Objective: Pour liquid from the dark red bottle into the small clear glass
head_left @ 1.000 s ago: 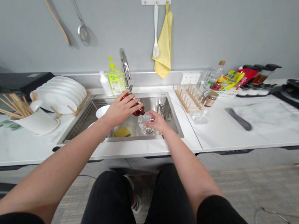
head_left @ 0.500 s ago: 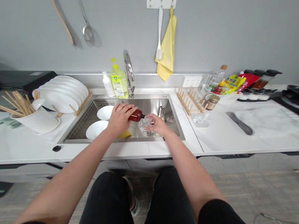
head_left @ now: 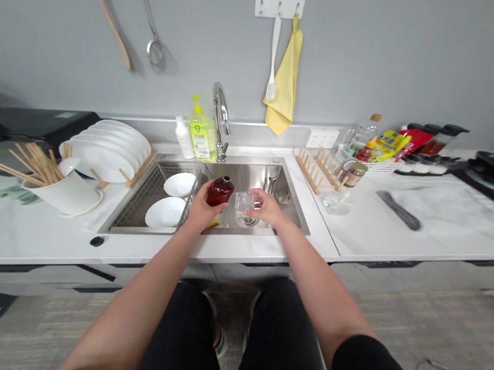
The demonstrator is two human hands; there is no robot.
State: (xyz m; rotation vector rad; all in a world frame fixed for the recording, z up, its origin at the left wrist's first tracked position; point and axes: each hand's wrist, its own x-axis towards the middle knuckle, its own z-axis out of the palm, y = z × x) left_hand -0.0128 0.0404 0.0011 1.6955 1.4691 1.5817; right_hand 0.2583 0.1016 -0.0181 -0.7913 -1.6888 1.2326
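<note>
Over the sink (head_left: 262,239), my left hand (head_left: 201,208) is wrapped round a dark red-brown bottle (head_left: 221,191), held roughly upright with its dark neck at the top. My right hand (head_left: 266,206) grips a small clear glass (head_left: 243,204) just right of the bottle, a narrow gap between them. I cannot tell whether there is liquid in the glass. Two white bowls (head_left: 166,213) sit in the left side of the sink by a wire rack (head_left: 133,193). Part of a yellow cloth (head_left: 214,222) shows below the bottle.
Behind the sink stand a faucet (head_left: 220,121) and soap bottles (head_left: 203,136). White plates (head_left: 103,162) and a chopstick holder (head_left: 66,193) are on the left. To the right are a wooden rack (head_left: 316,170), a glass jar (head_left: 355,174) and a black-handled utensil (head_left: 399,211).
My left hand has turned the bottle from lying sideways, neck at the glass, to upright and apart from it. My right hand still holds the glass. The view has shifted slightly.
</note>
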